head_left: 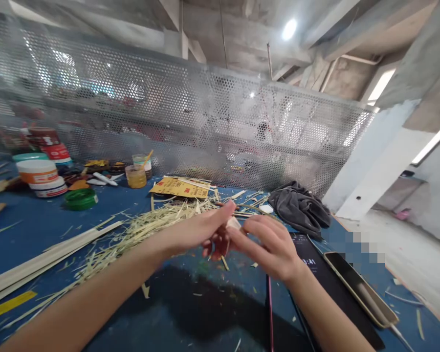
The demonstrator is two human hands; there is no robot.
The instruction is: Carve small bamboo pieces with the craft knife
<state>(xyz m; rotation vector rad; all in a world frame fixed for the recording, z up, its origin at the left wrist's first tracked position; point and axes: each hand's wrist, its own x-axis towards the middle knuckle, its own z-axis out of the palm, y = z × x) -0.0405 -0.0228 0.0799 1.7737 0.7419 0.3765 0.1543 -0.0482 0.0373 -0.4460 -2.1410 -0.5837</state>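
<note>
One perforated metal screen (190,117) is standing behind one blue tabletop (40,215), with a concrete ceiling (238,44) spanning overhead. One heap of pale shavings (143,230) is spreading over the surface, left of centre. One dark grey cloth (300,205) is lying crumpled at the right; one phone (359,288) is lying nearer. Two hands are meeting near the heap: the left hand (209,227) is curling its fingers, thumb extended; the right hand (269,239) is bringing bent fingers against them. Two cups (135,177) are standing beyond. One small pale piece (233,223) is showing between the hands; whether either is pinching it: cannot tell, blurred.
</note>
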